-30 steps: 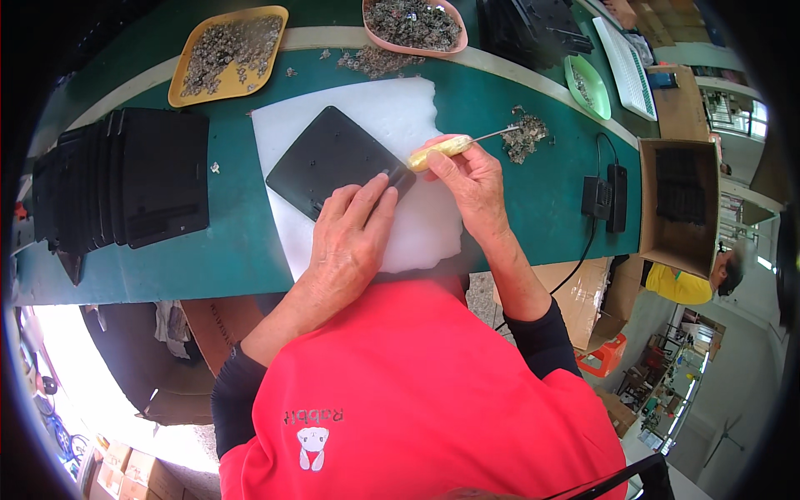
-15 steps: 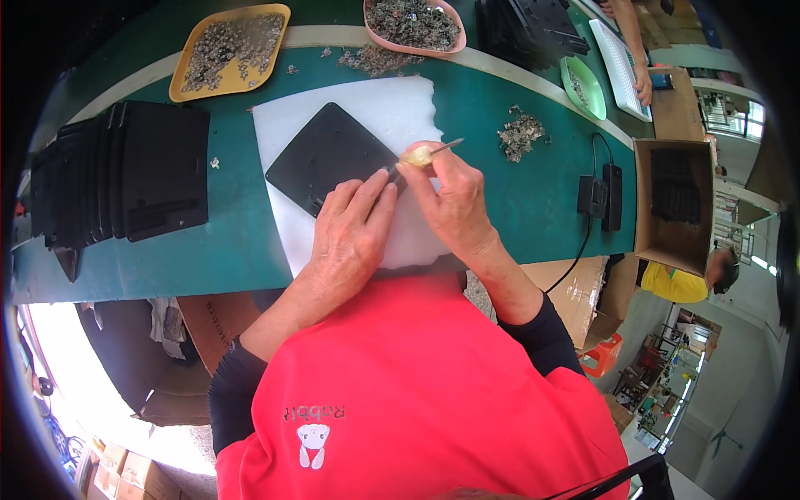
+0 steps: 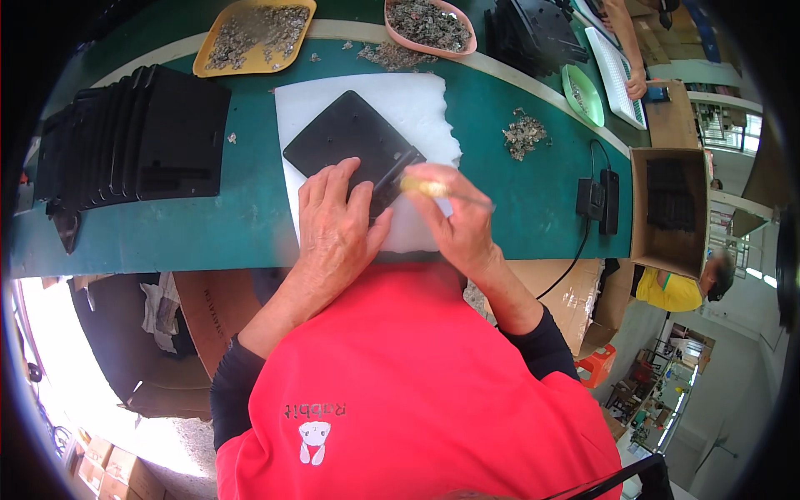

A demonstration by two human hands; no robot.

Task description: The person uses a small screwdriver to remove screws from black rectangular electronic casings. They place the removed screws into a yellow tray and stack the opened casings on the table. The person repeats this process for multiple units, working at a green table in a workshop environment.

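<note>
A square black plastic panel (image 3: 350, 129) lies turned cornerwise on a white foam sheet (image 3: 425, 100). My left hand (image 3: 333, 212) rests on the panel's near side, its fingers stretched out and spread. Pinched in my right hand (image 3: 462, 221) is a screwdriver (image 3: 427, 185) with a yellowish handle. Its thin metal shaft points away to the right and is blurred. The handle end is beside the panel's right edge, where a dark strip or raised rim runs. Whether the handle touches that edge, I cannot tell.
Stacked black panels (image 3: 183, 133) stand at left. Small metal parts fill a yellow tray (image 3: 200, 62), a pink tray (image 3: 473, 42) and a green tray (image 3: 596, 112); a loose pile (image 3: 523, 135) lies right. Beyond are a black adapter (image 3: 610, 200), a cardboard box (image 3: 708, 208) and another person's hand (image 3: 636, 86).
The view has shifted slightly. My left fingers have spread and moved back from the panel's right edge. My right hand has turned, and the screwdriver's shaft now slants downward instead of up.
</note>
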